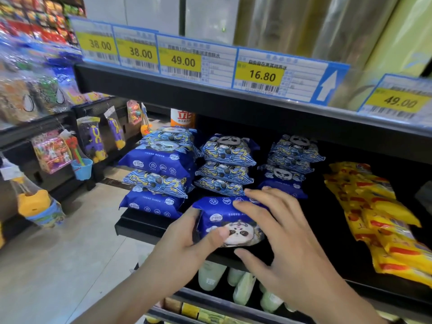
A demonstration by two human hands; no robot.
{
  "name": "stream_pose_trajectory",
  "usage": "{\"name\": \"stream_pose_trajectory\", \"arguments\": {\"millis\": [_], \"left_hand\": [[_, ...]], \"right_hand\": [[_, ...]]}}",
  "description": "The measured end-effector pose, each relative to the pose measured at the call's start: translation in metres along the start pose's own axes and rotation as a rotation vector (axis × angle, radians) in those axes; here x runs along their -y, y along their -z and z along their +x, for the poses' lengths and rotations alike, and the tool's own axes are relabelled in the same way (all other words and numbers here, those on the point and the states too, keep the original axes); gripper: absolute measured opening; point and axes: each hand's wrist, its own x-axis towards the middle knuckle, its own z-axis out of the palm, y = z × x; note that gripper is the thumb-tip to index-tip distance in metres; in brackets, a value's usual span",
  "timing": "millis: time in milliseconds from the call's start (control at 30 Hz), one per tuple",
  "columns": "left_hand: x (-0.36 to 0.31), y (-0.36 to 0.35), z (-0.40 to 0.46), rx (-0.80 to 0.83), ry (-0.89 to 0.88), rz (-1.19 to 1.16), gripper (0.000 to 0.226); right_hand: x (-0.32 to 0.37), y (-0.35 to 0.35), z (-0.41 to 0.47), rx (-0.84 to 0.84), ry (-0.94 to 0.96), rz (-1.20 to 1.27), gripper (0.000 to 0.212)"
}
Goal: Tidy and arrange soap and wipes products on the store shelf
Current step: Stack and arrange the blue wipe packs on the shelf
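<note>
Held pack: a blue plastic wipes pack with a cartoon panda face sits at the near edge of the black metal shelf, panda end hanging just past the lip.
Left hand: the left hand grips the pack's left end, thumb curled over the panda print, fingers round the far side.
Right hand: the right hand lies spread and flat, straight fingers pressing the pack's top and right side; the thumb sits low at the shelf lip, clear of the wrapper.
Left stack: a tall stack of blue panda wipes packs stands at the shelf's left end, its lowest pack close to the near-left corner.
Middle stack: three blue patterned wipes packs piled up sit just behind the held pack, touching or nearly touching its far edge; hard to call.
Right stack: a third pile of blue panda packs rises behind the right hand's fingertips.
Open room: a dark strip of bare shelf runs between that third pile and the yellow plastic packets with red print, which slope toward the near-right edge.
Overhead: the upper shelf's front rail carries yellow-and-white price tags, low over the stacks.
Aisle: pale tiled floor opens to the left.
</note>
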Motion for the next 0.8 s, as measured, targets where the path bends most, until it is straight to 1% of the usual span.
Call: {"name": "stream_pose_trajectory", "arguments": {"millis": [67, 167, 267, 300, 333, 367, 400, 433, 500, 567, 633, 700, 733, 800], "left_hand": [[0.000, 0.001, 0.002, -0.003, 0.042, -0.034, 0.029], [-0.001, 0.003, 0.005, -0.070, 0.088, -0.076, 0.035], [-0.001, 0.009, 0.004, -0.151, 0.179, -0.066, 0.049], [0.000, 0.013, 0.000, -0.165, 0.200, -0.018, 0.050], [0.002, 0.016, -0.004, -0.173, 0.195, 0.061, 0.043], [0.003, 0.019, -0.010, -0.179, 0.171, 0.147, 0.034], [0.005, 0.021, -0.015, -0.180, 0.136, 0.234, 0.034], [0.008, 0.023, -0.020, -0.183, 0.092, 0.319, 0.038], [0.011, 0.025, -0.027, -0.173, 0.024, 0.449, 0.037], [0.010, 0.024, -0.030, -0.131, -0.028, 0.581, 0.028], [0.007, 0.024, -0.030, -0.086, -0.060, 0.666, 0.023], [0.004, 0.024, -0.027, -0.063, -0.101, 0.706, 0.021], [0.002, 0.024, -0.025, -0.052, -0.126, 0.729, 0.020], [0.001, 0.022, -0.019, -0.037, -0.157, 0.756, 0.020]], "right_hand": [[-0.001, -0.003, 0.005, 0.016, -0.001, -0.031, 0.078], [-0.002, -0.008, 0.012, -0.007, -0.031, 0.021, 0.076], [-0.006, -0.014, 0.019, -0.044, -0.167, 0.162, 0.076], [-0.009, -0.016, 0.022, -0.054, -0.231, 0.211, 0.075], [-0.013, -0.018, 0.025, -0.051, -0.295, 0.246, 0.073], [-0.016, -0.020, 0.028, -0.037, -0.354, 0.264, 0.072], [-0.018, -0.023, 0.032, -0.017, -0.403, 0.274, 0.070], [-0.019, -0.026, 0.036, 0.009, -0.436, 0.281, 0.069], [-0.016, -0.034, 0.045, 0.060, -0.469, 0.284, 0.067], [-0.011, -0.045, 0.054, 0.077, -0.458, 0.277, 0.065], [-0.005, -0.054, 0.060, 0.030, -0.420, 0.294, 0.054], [-0.002, -0.062, 0.060, -0.057, -0.364, 0.291, 0.038], [-0.001, -0.064, 0.058, -0.092, -0.349, 0.251, 0.033], [0.001, -0.065, 0.053, -0.142, -0.344, 0.125, 0.032]]}}
